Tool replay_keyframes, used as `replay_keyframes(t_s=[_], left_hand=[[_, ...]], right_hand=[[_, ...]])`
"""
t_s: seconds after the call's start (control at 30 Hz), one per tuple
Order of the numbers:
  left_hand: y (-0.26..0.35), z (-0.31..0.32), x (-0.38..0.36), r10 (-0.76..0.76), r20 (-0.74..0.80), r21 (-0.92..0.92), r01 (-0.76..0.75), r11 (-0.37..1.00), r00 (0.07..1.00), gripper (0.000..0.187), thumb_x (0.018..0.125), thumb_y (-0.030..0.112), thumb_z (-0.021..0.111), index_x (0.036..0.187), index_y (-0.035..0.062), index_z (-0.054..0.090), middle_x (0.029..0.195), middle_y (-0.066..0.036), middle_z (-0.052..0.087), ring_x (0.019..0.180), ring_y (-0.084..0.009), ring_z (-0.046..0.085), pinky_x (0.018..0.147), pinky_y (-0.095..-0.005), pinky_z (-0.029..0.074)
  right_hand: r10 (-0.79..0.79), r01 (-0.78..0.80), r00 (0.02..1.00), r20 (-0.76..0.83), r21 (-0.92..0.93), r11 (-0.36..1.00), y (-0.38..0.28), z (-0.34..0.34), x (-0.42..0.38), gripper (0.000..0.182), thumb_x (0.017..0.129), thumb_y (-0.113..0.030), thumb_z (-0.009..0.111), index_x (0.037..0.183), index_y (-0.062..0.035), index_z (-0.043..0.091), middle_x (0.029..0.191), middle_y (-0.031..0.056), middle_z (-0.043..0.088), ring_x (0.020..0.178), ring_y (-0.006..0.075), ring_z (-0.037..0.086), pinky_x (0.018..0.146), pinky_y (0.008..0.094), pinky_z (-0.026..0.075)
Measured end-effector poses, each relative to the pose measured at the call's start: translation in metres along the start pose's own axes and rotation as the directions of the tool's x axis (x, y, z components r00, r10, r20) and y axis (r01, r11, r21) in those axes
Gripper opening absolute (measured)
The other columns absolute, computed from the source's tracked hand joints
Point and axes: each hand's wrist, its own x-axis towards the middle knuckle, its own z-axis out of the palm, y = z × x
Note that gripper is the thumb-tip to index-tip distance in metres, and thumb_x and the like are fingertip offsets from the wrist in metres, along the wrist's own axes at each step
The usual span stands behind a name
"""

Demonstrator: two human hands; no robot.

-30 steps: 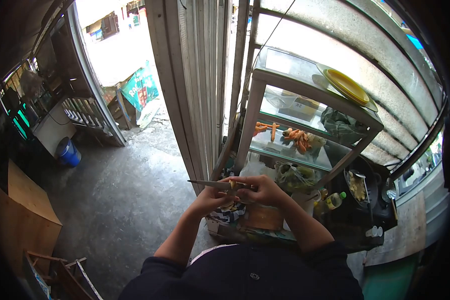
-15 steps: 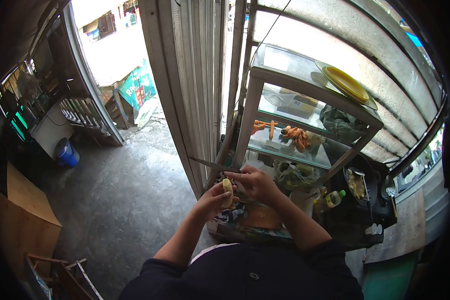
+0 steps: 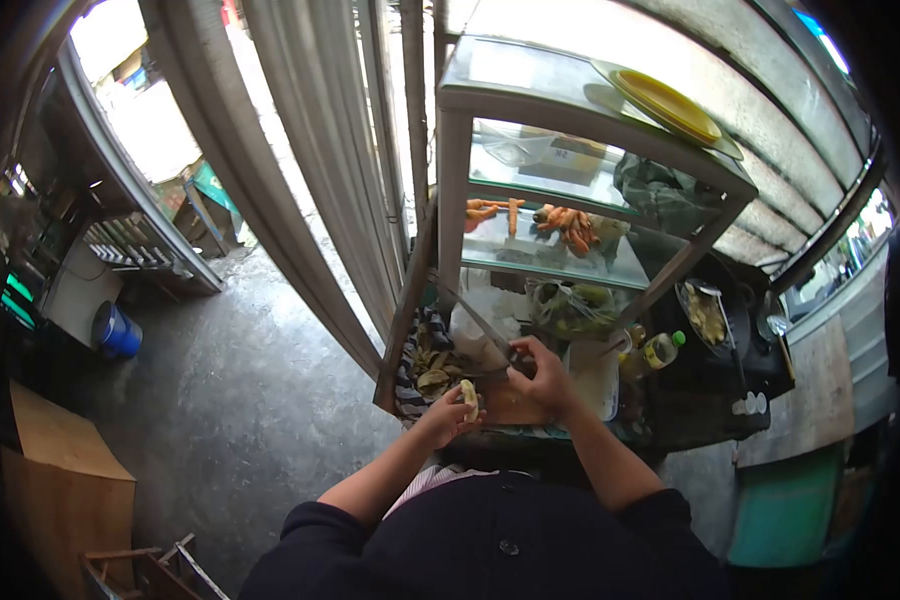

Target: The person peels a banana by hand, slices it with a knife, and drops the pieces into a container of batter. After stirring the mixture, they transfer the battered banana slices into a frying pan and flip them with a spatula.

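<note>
My left hand [image 3: 448, 418] holds a peeled, pale yellow banana-like piece [image 3: 469, 399] at the near edge of the counter. In my right hand [image 3: 542, 376] is a knife [image 3: 480, 322], its long blade pointing up and to the left. Under and between the hands lies a brown cutting board [image 3: 510, 402], partly covered by them. Brownish-green peels [image 3: 435, 372] are heaped left of the board on a striped cloth [image 3: 406, 386]. The blade passes in front of a white plastic bag [image 3: 475, 335] and is apart from the held piece.
A glass cabinet [image 3: 595, 110] with carrots [image 3: 570, 228] stands behind the board. To the right are a green-capped bottle [image 3: 660, 352], a white tray [image 3: 600, 385] and a black pan with food [image 3: 705, 318]. A blue bucket [image 3: 118, 332] stands on the floor at left.
The view has shifted toward the counter, showing more peels and board. Both hands are lower in view and farther apart, and the knife blade has turned from nearly level to a steep slant.
</note>
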Motion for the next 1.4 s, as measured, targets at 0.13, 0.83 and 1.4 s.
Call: replay_keyframes(t_s=[0.13,0.83,1.4], left_hand=[[-0.027,0.008,0.046,-0.143,-0.008,0.195,0.141,0.97,0.99,0.062,0.082,-0.002,0.057,0.138,0.0121,0.034,0.113,-0.008,0.053,0.098,-0.0229,0.061,0.081,-0.0338,0.053],[-0.08,0.023,0.099,0.339,0.173,0.951,-0.246,0.187,0.925,0.084,0.068,0.018,0.077,0.139,0.0041,0.035,0.135,-0.022,0.042,0.122,-0.0382,0.044,0.1,-0.0394,0.04],[-0.092,0.018,0.101,0.4,0.177,0.965,-0.238,0.108,0.899,0.077,0.07,0.017,0.076,0.136,-0.0004,0.041,0.131,-0.022,0.048,0.091,-0.0324,0.062,0.081,-0.0344,0.05]], right_hand=[[0.58,-0.575,0.791,0.194,0.559,0.597,0.068,0.016,-0.078,0.037,0.09,-0.02,0.056,0.124,-0.007,0.05,0.077,0.0046,0.056,0.059,0.0141,0.054,0.055,0.0267,0.045],[0.64,-0.665,0.738,-0.213,-0.068,0.744,0.159,0.066,-0.189,0.028,0.09,-0.022,0.051,0.108,-0.0004,0.056,0.085,0.0266,0.062,0.084,0.0452,0.06,0.074,0.0496,0.047],[0.551,-0.588,0.808,-0.21,-0.346,0.731,0.147,0.068,-0.185,0.018,0.093,-0.018,0.045,0.09,-0.0007,0.048,0.074,0.0263,0.061,0.069,0.0447,0.06,0.062,0.0538,0.047]])
